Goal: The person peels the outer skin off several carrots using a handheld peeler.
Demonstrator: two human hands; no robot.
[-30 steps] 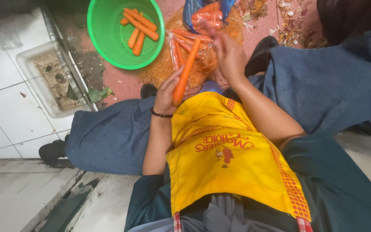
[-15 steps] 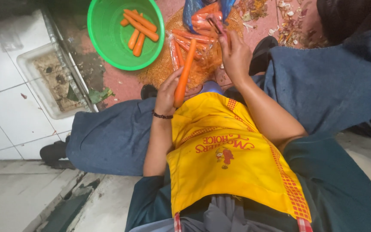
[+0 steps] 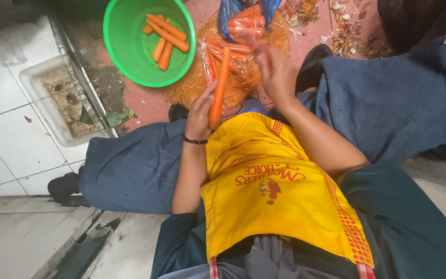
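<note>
While the head camera is looking straight down over a yellow apron (image 3: 280, 201), the left hand (image 3: 200, 111) is gripping one long carrot (image 3: 219, 88) near its lower end, fingers curled around it so that the carrot is standing almost upright between the knees. Just beside it, the right hand (image 3: 274, 72) is hovering at the carrot's upper part with its fingers bent; it is blurred, so whether it is pinching a tool or only touching the carrot cannot be told. One dark bracelet (image 3: 194, 140) is circling the left wrist. Up on the reddish floor, one green basin (image 3: 130, 46) is holding four carrots, as far as can be counted, lying together toward its right side. To the right of the basin, one blue bag (image 3: 231, 8) is lying open on a mat of woven sacking (image 3: 187, 88), with perhaps five or six more carrots spilling from it in clear wrapping. Scraps of peel (image 3: 347, 26) are lying scattered at the top right. One floor drain (image 3: 60, 98) is sitting in the white tiles on the left.
</note>
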